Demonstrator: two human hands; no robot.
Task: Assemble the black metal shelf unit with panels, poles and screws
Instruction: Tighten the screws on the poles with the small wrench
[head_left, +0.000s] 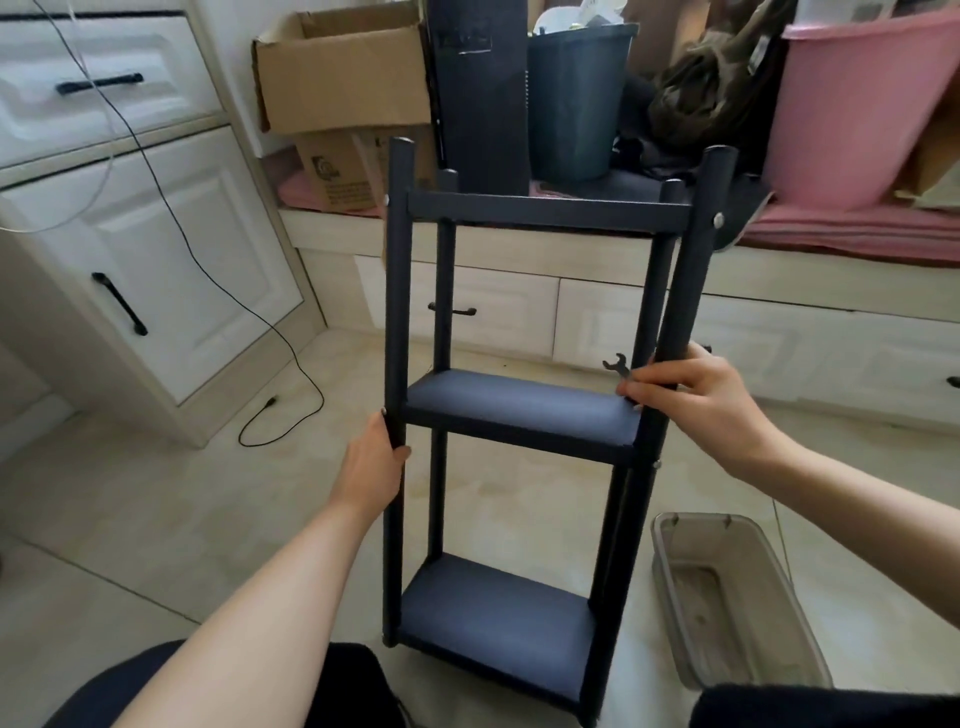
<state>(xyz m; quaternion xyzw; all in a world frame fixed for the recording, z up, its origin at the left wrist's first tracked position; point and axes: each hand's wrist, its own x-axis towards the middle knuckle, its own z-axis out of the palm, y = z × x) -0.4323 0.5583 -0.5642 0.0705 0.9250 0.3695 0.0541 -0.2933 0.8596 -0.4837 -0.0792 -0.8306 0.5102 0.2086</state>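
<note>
The matte black shelf unit, three flat panels on round poles, stands on the pale tiled floor. The left hand grips one pole; the right hand grips another while pinching a small flat wrench.

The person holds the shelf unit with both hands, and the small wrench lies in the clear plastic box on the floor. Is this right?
Not quite. The head view shows the wrench in the right hand, against the pole. The left hand also grips the shelf unit.
</note>
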